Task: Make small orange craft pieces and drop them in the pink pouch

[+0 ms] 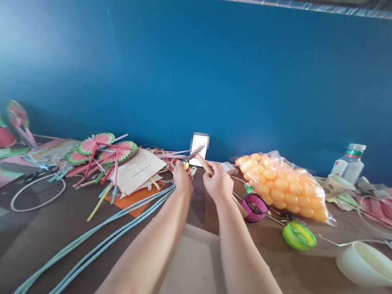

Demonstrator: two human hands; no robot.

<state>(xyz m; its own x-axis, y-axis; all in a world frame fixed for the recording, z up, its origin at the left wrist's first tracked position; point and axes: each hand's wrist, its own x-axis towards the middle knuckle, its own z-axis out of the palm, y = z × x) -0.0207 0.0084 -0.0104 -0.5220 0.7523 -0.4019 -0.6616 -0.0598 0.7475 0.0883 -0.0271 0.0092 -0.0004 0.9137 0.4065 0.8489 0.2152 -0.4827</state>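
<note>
Largest is the blue panel (205, 72), filling the view at 12 o'clock. Below it runs the brown tabletop (264, 289). A pale tan panel (198, 276) shows at 6 o'clock, between the forearms. Light-blue tubes (109, 226) stretch from just beside the left hand (183, 178) out towards 7 o'clock. Between 3 and 4 o'clock lies a clear bag of orange egg-shaped pieces (282, 186); a pale bowl (369, 266) tilts nearer 4 o'clock. Watermelon-patterned paper fans (98, 143) are heaped at 9 o'clock, touching a white sheet (139, 171).

Both hands are near the centre. The left, just towards 7 o'clock, has its fingers bent in beside a small round yellowish thing (185, 165); whether it pinches that or the tubes, I cannot tell. The right hand (219, 182), towards 4 o'clock, is closed around a wooden-handled tool (205, 165), whose dark end points to 11 o'clock, close to the left fingers. Smaller again, a green-and-yellow basket (298, 235) and a purple basket (254, 211) sit at 4 o'clock, the purple one nearer the right hand.
</note>
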